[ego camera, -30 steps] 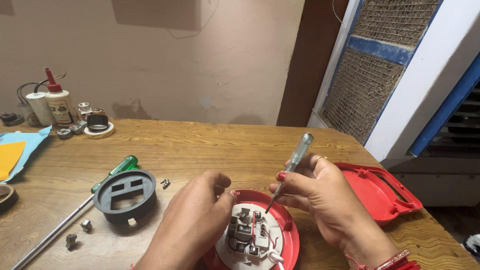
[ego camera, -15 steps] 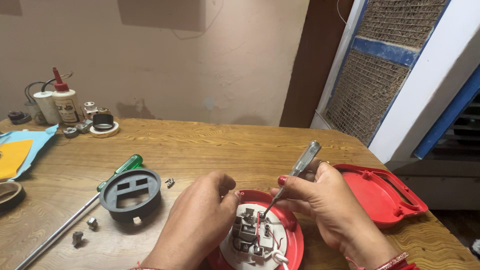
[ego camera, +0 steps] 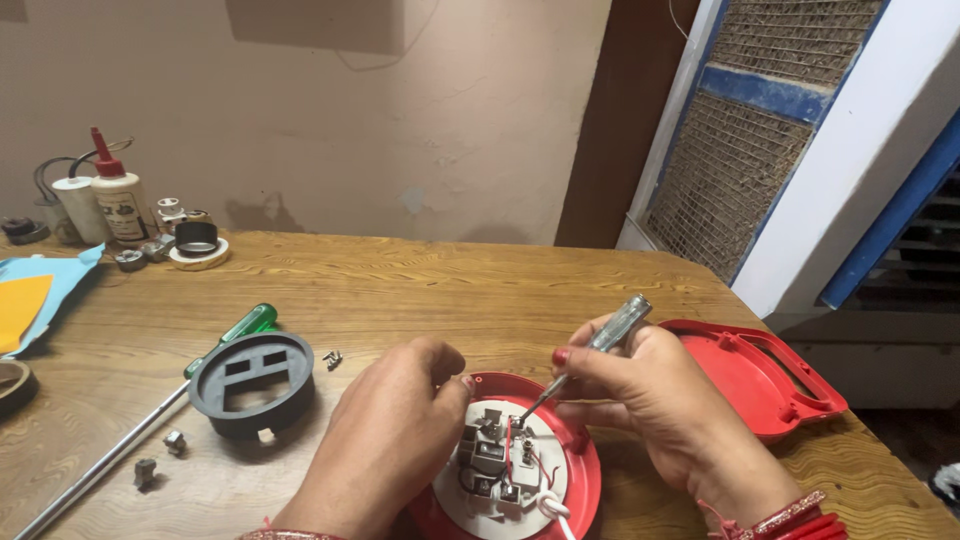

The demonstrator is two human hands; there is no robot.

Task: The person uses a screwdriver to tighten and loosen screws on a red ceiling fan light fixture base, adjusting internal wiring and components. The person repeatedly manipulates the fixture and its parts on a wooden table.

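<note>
Wooden table (ego camera: 420, 290): left hand (ego camera: 385, 450) grips a red socket base (ego camera: 510, 470), right hand (ego camera: 670, 400) pinches a screwdriver (ego camera: 590, 358) (tip on a terminal below the fingertips). Base looks light, rigid; wires delicate, so rim-holding suits.

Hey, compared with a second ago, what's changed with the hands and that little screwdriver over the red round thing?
The right hand has tipped the clear-handled screwdriver lower, and its tip has come down onto the terminals in the red round housing. Nothing was picked up or let go. The left hand still steadies the housing; the black ring, green-handled screwdriver and red cover lie as before.
</note>
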